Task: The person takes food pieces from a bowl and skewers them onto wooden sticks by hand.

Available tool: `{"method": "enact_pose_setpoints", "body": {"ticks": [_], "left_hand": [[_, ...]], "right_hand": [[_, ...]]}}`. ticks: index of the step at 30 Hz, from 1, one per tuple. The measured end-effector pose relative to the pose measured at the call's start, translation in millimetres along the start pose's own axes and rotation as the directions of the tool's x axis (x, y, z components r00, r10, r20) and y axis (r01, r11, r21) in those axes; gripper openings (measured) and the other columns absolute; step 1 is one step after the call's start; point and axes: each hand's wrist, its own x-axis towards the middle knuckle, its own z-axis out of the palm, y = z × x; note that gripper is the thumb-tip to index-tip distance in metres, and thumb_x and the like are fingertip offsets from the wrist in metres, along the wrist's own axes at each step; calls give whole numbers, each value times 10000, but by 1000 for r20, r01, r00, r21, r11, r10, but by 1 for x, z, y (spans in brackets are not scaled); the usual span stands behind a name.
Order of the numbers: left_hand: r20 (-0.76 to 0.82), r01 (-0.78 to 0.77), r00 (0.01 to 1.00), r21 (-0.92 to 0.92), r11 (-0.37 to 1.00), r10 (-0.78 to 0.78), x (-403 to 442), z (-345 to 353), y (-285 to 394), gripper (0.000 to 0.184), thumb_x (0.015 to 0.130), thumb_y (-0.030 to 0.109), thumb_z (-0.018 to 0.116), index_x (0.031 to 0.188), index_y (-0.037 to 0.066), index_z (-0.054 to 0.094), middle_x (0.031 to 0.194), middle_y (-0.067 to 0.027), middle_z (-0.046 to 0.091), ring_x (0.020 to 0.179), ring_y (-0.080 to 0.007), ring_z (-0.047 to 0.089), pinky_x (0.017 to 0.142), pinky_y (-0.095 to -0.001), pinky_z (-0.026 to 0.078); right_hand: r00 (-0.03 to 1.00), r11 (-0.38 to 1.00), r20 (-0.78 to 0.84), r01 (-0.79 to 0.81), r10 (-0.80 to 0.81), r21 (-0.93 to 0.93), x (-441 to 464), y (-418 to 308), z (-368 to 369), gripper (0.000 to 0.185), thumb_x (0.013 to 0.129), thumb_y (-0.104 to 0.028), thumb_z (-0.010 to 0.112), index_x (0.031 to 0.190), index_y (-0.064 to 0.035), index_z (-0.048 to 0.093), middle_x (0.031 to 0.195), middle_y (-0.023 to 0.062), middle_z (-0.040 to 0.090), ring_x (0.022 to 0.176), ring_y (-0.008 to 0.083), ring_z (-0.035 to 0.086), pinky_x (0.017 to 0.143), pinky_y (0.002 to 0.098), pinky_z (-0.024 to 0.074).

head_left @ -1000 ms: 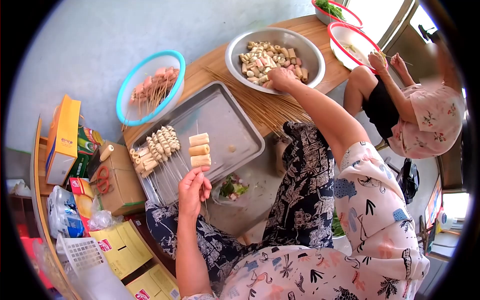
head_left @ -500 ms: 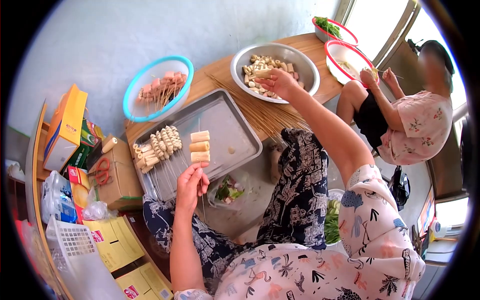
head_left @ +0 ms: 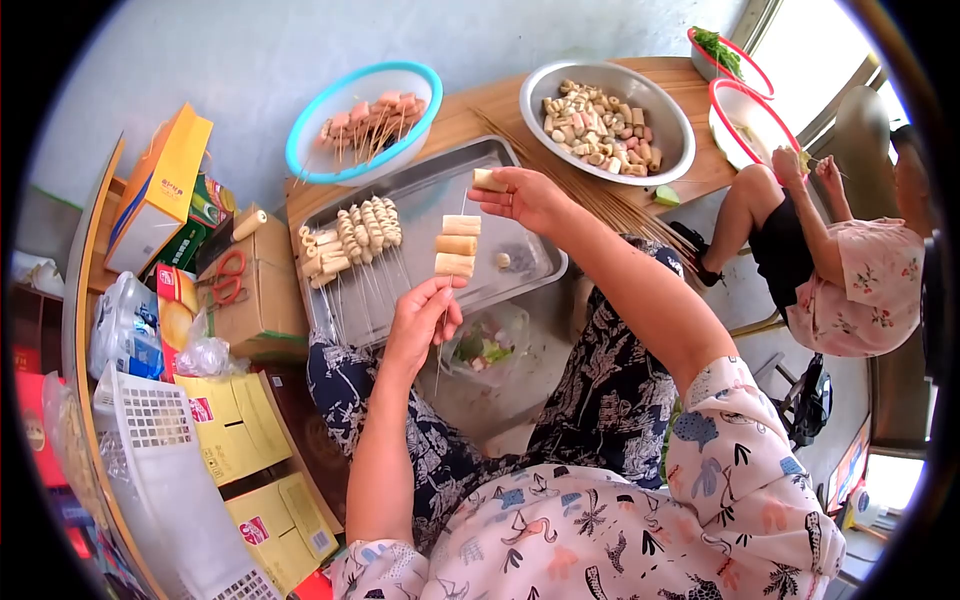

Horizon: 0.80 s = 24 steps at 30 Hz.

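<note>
My left hand (head_left: 424, 318) pinches a thin skewer (head_left: 438, 368) just below three pale yellow tube-shaped food pieces (head_left: 456, 246) threaded across it. In my right hand (head_left: 528, 203) is another short tube-shaped piece (head_left: 489, 180), held beside the skewer's upper tip; whether they touch I cannot tell. Both hands are over or near the metal tray (head_left: 487, 158). Finished skewers of whitish spiral-cut and tube pieces (head_left: 368, 228) lie at the tray's left. Behind my right hand, the metal bowl (head_left: 680, 135) holds many cut pieces (head_left: 598, 125).
Bare skewers (head_left: 580, 190) lie between tray and bowl. A blue-rimmed basin (head_left: 297, 150) holds pink skewered pieces. Boxes (head_left: 262, 290), red scissors (head_left: 229, 277) and a knife handle (head_left: 250, 225) are at left. Another person (head_left: 850, 270) sits at right by a red-rimmed basin (head_left: 722, 125).
My right hand has come from the metal bowl to the skewer tip, carrying a tube-shaped piece. My left hand still holds the skewer. The whole view has shifted somewhat.
</note>
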Motion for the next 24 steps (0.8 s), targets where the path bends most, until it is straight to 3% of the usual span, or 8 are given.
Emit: {"method": "enact_pose_setpoints", "body": {"ticks": [24], "left_hand": [[9, 12, 1000, 50, 999, -12, 3, -1, -3, 255, 965, 158, 454, 1130, 1, 567, 667, -1, 577, 472, -41, 483, 388, -145, 327]], "right_hand": [[999, 987, 31, 18, -13, -157, -3, 5, 24, 228, 954, -183, 450, 1110, -24, 501, 1071, 133, 615, 949, 249, 647, 777, 346, 511]]}}
